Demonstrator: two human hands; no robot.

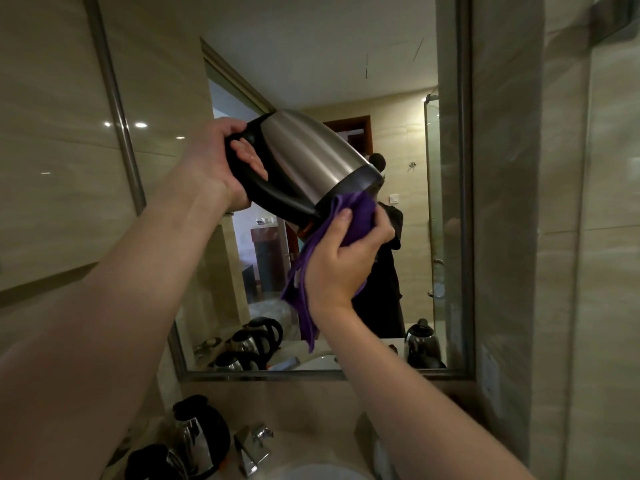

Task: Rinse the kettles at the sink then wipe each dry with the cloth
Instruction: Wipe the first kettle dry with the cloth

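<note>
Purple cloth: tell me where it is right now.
In the head view the purple cloth is right of centre, gripped by the right hand and pressed against the base of the tilted kettle that the left hand holds before the mirror.
</note>
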